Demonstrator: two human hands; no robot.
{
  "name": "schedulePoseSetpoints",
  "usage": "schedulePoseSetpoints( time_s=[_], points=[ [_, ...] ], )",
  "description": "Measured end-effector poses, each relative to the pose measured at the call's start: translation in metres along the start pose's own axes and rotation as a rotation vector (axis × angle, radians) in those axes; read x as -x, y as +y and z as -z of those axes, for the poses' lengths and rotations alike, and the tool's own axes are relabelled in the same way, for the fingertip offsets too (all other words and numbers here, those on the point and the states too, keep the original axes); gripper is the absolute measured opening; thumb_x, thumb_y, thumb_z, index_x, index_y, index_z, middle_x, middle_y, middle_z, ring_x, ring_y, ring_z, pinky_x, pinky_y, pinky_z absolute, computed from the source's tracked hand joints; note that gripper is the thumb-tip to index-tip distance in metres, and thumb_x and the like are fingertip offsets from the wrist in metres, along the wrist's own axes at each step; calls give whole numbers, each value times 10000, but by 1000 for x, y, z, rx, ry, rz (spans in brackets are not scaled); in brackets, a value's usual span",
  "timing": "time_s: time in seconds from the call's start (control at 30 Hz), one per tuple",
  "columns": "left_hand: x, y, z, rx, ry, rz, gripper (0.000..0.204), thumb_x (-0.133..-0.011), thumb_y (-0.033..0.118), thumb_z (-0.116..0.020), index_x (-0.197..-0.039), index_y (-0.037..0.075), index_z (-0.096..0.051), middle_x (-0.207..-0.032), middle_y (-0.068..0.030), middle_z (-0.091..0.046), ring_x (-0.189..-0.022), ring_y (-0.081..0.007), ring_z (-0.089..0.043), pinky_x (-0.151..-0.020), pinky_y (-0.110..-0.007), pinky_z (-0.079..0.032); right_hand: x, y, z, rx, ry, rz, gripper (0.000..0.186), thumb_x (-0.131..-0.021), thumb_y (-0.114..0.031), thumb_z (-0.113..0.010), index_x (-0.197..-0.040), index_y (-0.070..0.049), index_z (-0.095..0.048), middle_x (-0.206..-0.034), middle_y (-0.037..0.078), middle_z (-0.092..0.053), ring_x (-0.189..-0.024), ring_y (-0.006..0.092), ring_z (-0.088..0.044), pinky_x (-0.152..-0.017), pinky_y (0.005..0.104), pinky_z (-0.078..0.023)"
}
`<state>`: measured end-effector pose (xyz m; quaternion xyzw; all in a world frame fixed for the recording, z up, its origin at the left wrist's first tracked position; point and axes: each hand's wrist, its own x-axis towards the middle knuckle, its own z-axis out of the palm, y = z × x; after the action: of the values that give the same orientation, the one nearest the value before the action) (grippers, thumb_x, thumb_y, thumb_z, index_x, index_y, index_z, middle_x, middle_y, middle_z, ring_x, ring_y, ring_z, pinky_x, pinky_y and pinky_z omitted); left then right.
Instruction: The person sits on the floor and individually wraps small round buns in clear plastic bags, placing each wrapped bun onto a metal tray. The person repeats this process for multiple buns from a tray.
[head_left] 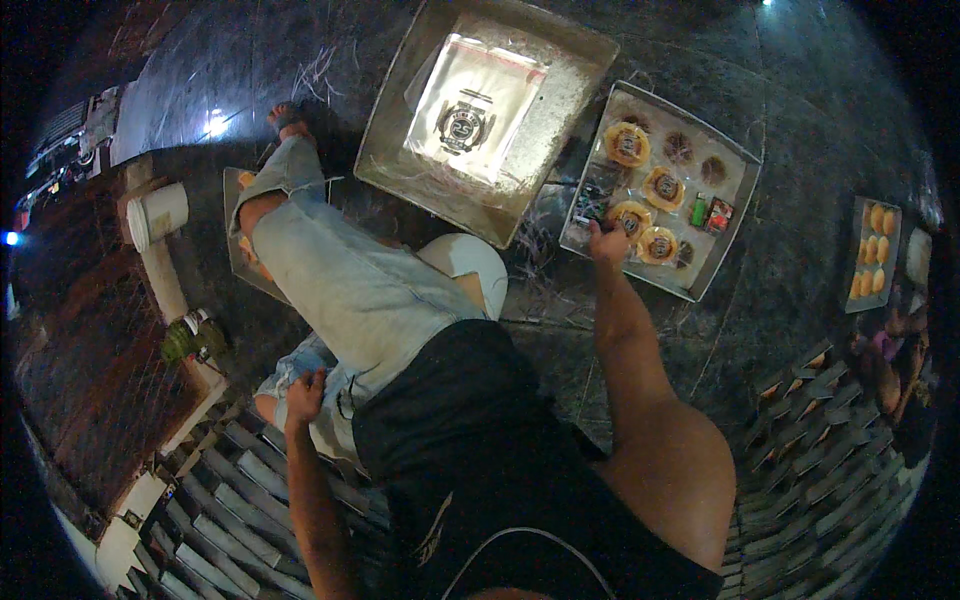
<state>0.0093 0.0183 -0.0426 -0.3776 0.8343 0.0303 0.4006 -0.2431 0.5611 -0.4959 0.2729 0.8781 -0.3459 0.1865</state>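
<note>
My right hand reaches into a shallow metal tray on the right, fingers closed at the edge of a round, golden pastry in clear wrapping. Other wrapped pastries, round dark patches, a small green item and a red packet are in that tray. My left hand is beside my bent leg in pale trousers, fingers curled; whether anything is in them is hidden. A large deep metal tin at the top holds a printed clear plastic packet.
A tray of small golden pieces lies at far right. Another tray is partly behind my leg. A white bucket, a round pale object and a green bundle lie about me. Stacked slats fill the lower sides.
</note>
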Motion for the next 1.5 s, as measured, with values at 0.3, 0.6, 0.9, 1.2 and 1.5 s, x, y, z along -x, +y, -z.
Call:
schedulePoseSetpoints(
  time_s=[0.3,0.6,0.9,1.2,1.5],
  points=[
    [-18,-16,4,-59,39,-96,614,-1032,583,-460,-996,26,-715,-957,-268,-731,-999,-489,-675,-901,-564,-492,-8,36,-10,-1,72,39,352,-855,-313,-793,-1053,-29,-725,-951,183,-754,-929,344,-725,-848,444,-548],
    [-5,-22,-8,13,43,19,635,-1032,579,-466,-980,-6,-706,-960,-292,-715,-1016,-491,-659,-933,-574,-453,-1,-47,69,-658,227,-214,412,-930,-189,-708,-1259,58,-681,-1208,235,-694,-1072,346,-674,-960,415,-512],
    [-8,-5,-5,27,162,-105,693,-1012,628,-450,-1147,11,-736,-1153,-279,-716,-1144,-459,-644,-1060,-521,-415,76,-402,229,-410,254,1186,177,-901,-71,-744,-1059,-1,-707,-1015,127,-701,-842,223,-683,-743,319,-541],
    [-13,-9,-21,117,118,5,709,-1015,637,-424,-1206,22,-719,-1216,-251,-710,-1207,-432,-621,-1122,-516,-346,-1,-151,118,-176,279,303,239,-930,-175,-664,-1087,4,-680,-954,189,-710,-924,323,-685,-883,398,-534],
    [-18,-1,-4,81,45,-48,707,-1011,646,-436,-1098,16,-746,-1112,-262,-729,-1116,-452,-653,-1075,-545,-373,45,-34,47,232,-11,157,368,-903,-245,-708,-1169,5,-660,-1107,215,-712,-1037,358,-693,-930,427,-528]
  ],
)
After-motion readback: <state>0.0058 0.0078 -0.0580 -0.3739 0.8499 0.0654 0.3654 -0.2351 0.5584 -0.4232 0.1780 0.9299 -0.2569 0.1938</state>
